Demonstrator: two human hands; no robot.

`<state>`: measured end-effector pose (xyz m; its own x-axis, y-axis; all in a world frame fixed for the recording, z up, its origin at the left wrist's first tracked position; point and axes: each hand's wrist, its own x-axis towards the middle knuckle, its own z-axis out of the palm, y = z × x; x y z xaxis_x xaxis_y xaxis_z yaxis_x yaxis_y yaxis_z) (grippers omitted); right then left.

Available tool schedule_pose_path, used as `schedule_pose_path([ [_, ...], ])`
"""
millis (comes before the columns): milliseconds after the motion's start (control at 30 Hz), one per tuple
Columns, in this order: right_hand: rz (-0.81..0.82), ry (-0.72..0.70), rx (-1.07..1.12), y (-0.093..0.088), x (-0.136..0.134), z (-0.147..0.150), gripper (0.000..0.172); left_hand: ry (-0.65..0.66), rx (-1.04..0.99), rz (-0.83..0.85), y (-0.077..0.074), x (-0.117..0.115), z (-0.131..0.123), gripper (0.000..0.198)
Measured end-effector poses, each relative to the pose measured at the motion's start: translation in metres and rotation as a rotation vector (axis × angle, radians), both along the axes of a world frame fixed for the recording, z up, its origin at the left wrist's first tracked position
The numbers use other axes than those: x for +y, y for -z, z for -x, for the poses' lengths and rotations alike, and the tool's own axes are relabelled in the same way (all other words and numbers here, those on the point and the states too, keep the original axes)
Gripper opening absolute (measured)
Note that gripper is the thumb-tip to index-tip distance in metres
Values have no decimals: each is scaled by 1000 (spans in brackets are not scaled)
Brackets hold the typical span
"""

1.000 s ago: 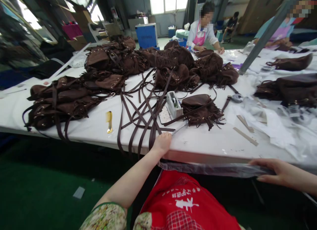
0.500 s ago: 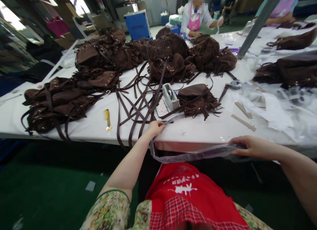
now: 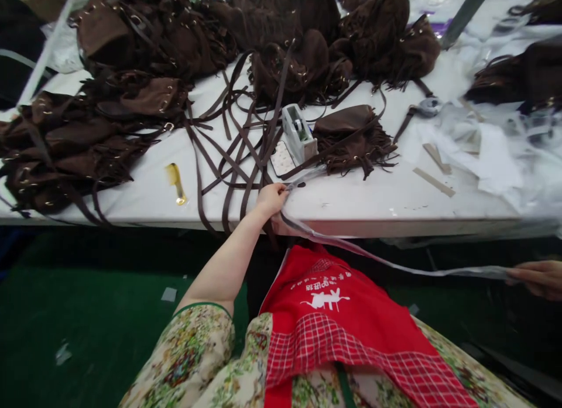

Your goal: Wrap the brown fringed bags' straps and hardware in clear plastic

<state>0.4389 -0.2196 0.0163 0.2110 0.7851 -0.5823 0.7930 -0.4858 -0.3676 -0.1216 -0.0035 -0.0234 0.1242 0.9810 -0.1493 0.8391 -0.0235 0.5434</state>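
Note:
At the table's front edge, my left hand point(image 3: 271, 198) pinches one end of a long clear plastic strip point(image 3: 377, 257). The strip sags along the front of the table and runs far to the right. Its other end is in the fingers of my right hand point(image 3: 541, 278), partly cut off by the picture's edge. Just beyond my left hand, a brown strap point(image 3: 302, 165) reaches the plastic, but I cannot tell whether it goes inside. This strap leads toward a small brown fringed bag point(image 3: 351, 136). A grey tape dispenser point(image 3: 299, 133) stands beside that bag.
Brown fringed bags point(image 3: 65, 139) are heaped on the left and across the back. Loose brown straps point(image 3: 232, 162) lie tangled left of the dispenser. A yellow comb point(image 3: 175, 182) rests near the front edge. Plastic film point(image 3: 535, 162) and card strips point(image 3: 434, 182) lie on the right.
My right hand has moved far to the right, drawing the plastic strip out longer and narrower. My left hand keeps its pinch at the table edge. The view has tipped downward.

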Motion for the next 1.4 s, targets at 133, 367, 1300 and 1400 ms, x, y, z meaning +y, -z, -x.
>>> schedule_pose_path([
  [133, 174, 184, 118, 3, -49, -6, 73, 44, 105, -79, 0, -2, -3, 27],
  [367, 302, 241, 431, -19, -65, 8, 50, 102, 334, -155, -13, -5, -15, 34],
  [1300, -192, -891, 228, -79, 97, 182, 25, 761, -225, 238, -86, -115, -136, 30],
  [1400, -425, -938, -65, -59, 124, 191, 20, 577, -189, 269, -74, -114, -112, 27],
])
